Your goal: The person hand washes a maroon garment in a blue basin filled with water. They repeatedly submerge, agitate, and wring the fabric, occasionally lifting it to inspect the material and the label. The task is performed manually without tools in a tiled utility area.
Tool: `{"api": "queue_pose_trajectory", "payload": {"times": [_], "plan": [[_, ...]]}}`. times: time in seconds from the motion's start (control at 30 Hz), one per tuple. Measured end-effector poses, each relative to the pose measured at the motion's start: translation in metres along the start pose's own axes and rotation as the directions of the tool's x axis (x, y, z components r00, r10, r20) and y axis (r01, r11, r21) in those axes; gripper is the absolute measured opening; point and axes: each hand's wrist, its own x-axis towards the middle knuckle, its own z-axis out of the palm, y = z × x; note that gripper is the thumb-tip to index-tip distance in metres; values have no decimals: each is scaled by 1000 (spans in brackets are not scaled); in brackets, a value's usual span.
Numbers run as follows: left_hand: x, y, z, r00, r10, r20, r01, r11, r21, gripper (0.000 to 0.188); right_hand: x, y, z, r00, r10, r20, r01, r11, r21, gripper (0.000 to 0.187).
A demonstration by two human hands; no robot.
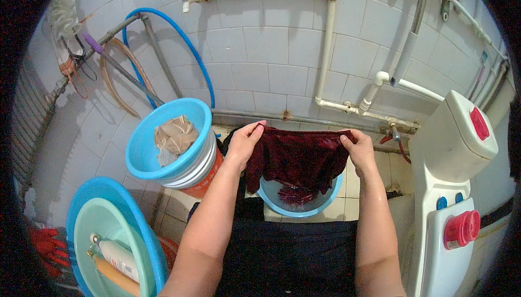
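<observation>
Both of my hands hold up a wet dark-red garment (304, 153) by its upper edge. My left hand (247, 144) pinches the left corner, and my right hand (359, 149) grips the right one, so the cloth hangs stretched between them. Its exact kind I cannot tell. Below it on the floor stands a light-blue basin (325, 208), partly hidden by the hanging cloth. More dark-red fabric (296, 195) shows inside that basin.
Left, a blue basin (135, 161) with beige cloth (176, 136) rests on a striped bucket (190, 175). Nearer, a pale-green basin (87, 218) holding bottles (116, 259) sits within a larger blue basin (103, 184). A toilet (434, 188) stands right; pipes (325, 53) line the tiled wall.
</observation>
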Motion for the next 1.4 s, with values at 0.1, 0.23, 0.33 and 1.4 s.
{"api": "queue_pose_trajectory", "payload": {"times": [0.1,0.23,0.33,1.4], "plan": [[4,-5,-2,999,27,26,-28,997,65,27,3,6,-1,1000,14,-27,-14,999,29,15],[4,-10,-4,998,54,41,-58,993,107,26,3,4,-1,997,74,26,-77,984,161,20],[10,-21,-8,993,115,-41,-104,975,196,29,-1,0,2,988,112,104,-132,968,212,24],[-21,2,28,997,-57,-46,41,955,-294,46,6,24,26,999,-2,-42,13,963,268,32]]}}
